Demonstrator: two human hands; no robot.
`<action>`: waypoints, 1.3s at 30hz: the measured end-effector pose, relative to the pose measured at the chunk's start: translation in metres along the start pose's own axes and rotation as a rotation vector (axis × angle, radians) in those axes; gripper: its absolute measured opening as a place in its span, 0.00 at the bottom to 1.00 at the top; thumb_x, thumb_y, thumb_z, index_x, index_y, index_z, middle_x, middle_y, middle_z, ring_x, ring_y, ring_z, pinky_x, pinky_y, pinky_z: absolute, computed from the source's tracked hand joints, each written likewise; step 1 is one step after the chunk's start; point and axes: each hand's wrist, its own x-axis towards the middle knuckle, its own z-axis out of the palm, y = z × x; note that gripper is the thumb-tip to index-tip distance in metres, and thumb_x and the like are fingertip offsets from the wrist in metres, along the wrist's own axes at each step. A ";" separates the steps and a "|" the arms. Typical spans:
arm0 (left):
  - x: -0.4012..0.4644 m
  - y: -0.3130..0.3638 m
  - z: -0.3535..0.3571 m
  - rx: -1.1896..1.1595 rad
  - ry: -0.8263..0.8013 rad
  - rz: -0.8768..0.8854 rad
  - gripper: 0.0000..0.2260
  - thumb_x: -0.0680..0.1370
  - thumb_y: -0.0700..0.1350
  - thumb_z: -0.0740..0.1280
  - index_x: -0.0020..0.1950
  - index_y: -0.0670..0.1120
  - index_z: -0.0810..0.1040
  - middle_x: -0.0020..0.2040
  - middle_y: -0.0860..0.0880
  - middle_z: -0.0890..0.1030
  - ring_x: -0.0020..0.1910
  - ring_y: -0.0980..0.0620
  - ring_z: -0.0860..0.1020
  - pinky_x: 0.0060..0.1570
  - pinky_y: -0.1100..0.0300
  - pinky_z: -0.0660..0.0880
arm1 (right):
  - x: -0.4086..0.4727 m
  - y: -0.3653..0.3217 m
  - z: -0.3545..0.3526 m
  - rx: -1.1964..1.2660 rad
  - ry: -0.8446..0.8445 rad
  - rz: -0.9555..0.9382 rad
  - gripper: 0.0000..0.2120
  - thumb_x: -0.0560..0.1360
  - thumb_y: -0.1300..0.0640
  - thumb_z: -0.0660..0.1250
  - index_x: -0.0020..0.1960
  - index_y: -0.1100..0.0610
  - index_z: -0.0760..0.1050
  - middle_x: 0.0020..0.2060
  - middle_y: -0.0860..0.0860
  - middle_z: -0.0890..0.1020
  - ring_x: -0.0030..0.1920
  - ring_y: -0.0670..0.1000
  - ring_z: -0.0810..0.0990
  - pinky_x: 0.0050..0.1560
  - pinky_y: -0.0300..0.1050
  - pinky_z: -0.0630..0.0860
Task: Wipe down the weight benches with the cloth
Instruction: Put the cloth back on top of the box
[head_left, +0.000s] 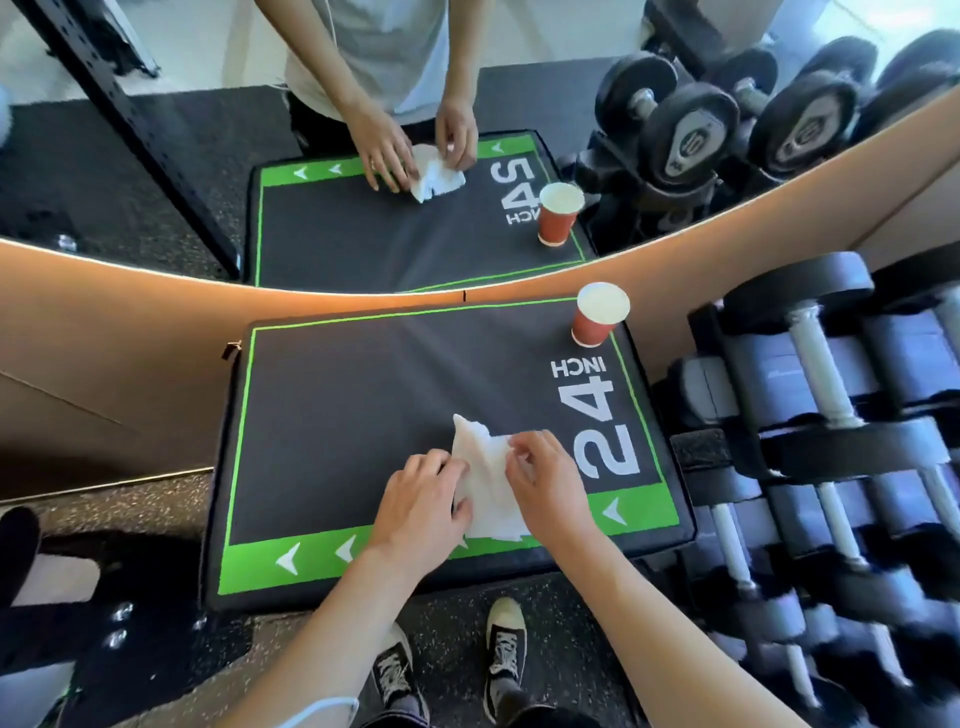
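A white cloth (485, 478) lies crumpled on the near part of a black padded box (363, 405) with green edging and "24 INCH" printed on top. My left hand (421, 509) holds the cloth's left side, fingers curled onto it. My right hand (545, 478) pinches the cloth's right edge between thumb and fingers. Both hands are near the box's front green strip.
A red paper cup (597, 314) stands upright at the box's far right corner. A dumbbell rack (831, 441) crowds the right side. A wall mirror (156, 182) behind the box reflects the scene. My shoes (504, 649) stand on the rubber floor in front.
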 end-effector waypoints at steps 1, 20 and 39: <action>0.001 0.000 0.000 0.009 -0.004 0.008 0.18 0.82 0.52 0.63 0.71 0.52 0.75 0.66 0.54 0.74 0.65 0.49 0.72 0.64 0.53 0.71 | 0.000 0.002 -0.004 0.004 0.031 0.011 0.07 0.81 0.57 0.65 0.58 0.53 0.77 0.51 0.43 0.76 0.47 0.42 0.76 0.50 0.43 0.75; 0.047 0.027 -0.016 0.107 0.077 0.156 0.21 0.83 0.50 0.61 0.76 0.49 0.69 0.70 0.50 0.71 0.65 0.46 0.73 0.61 0.50 0.74 | 0.006 0.040 -0.039 -0.067 0.143 0.154 0.15 0.79 0.56 0.68 0.65 0.48 0.71 0.55 0.43 0.72 0.45 0.36 0.77 0.36 0.36 0.70; 0.061 0.013 -0.025 -0.019 -0.179 -0.128 0.09 0.86 0.48 0.59 0.53 0.45 0.75 0.47 0.47 0.80 0.45 0.44 0.79 0.39 0.52 0.70 | 0.027 0.037 -0.039 -0.235 0.029 0.134 0.06 0.82 0.64 0.60 0.52 0.60 0.76 0.52 0.54 0.74 0.48 0.59 0.77 0.48 0.53 0.76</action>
